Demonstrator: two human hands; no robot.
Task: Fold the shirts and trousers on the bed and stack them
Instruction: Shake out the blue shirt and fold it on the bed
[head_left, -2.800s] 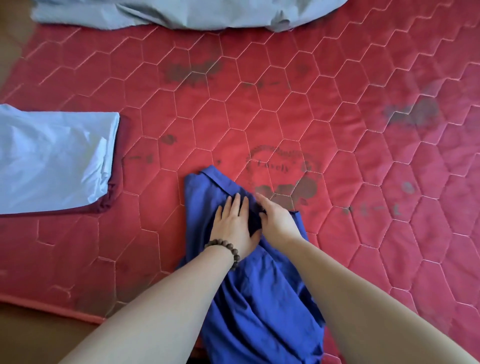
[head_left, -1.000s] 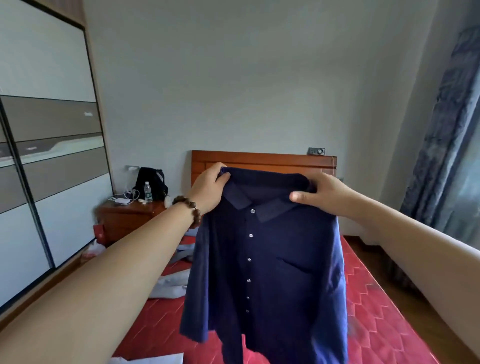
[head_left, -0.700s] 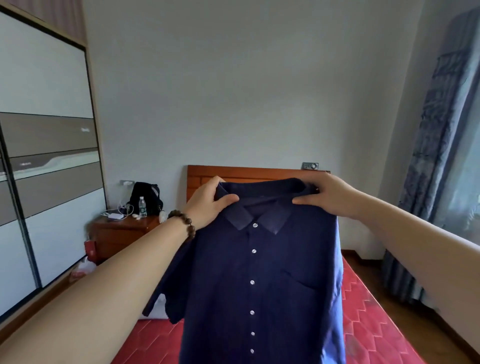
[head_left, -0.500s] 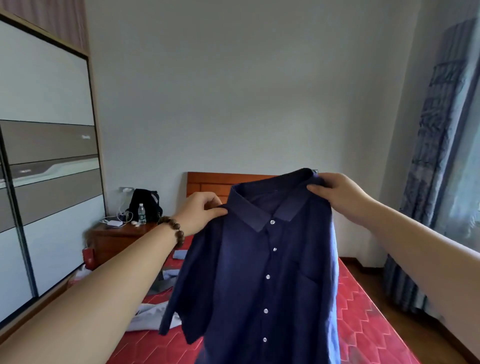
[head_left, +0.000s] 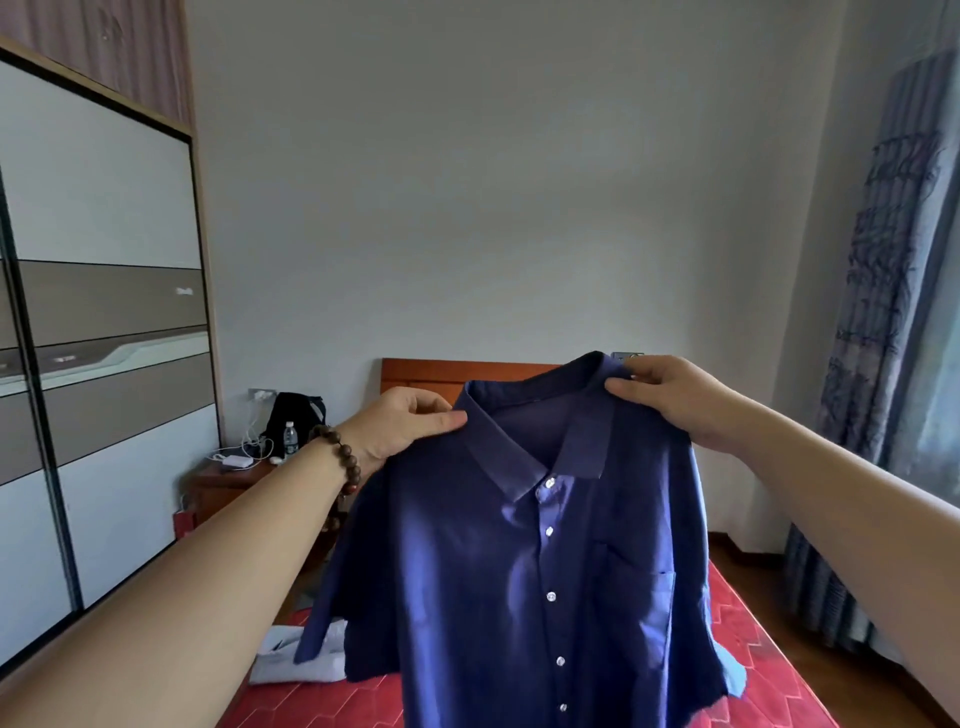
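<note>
A dark blue short-sleeved button shirt (head_left: 524, 582) hangs in the air in front of me, buttoned front facing me, with a chest pocket on the right. My left hand (head_left: 400, 428), a bead bracelet on its wrist, pinches the left shoulder beside the collar. My right hand (head_left: 675, 400) pinches the right shoulder, held a little higher, so the shirt hangs slightly tilted. Below it lies the red quilted bed (head_left: 322, 701). A pale grey garment (head_left: 291, 660) lies crumpled on the bed behind the shirt's left sleeve.
A wooden headboard (head_left: 441, 376) stands against the far wall. At the left are a sliding wardrobe (head_left: 104, 364) and a wooden nightstand (head_left: 223, 483) with a black bag (head_left: 293, 415), a bottle and cables. Blue curtains (head_left: 883, 364) hang at the right.
The shirt went from lying on the bed under my hands to being held up by its shoulders. In the last second my hands have spread apart and the shirt has opened out wider.
</note>
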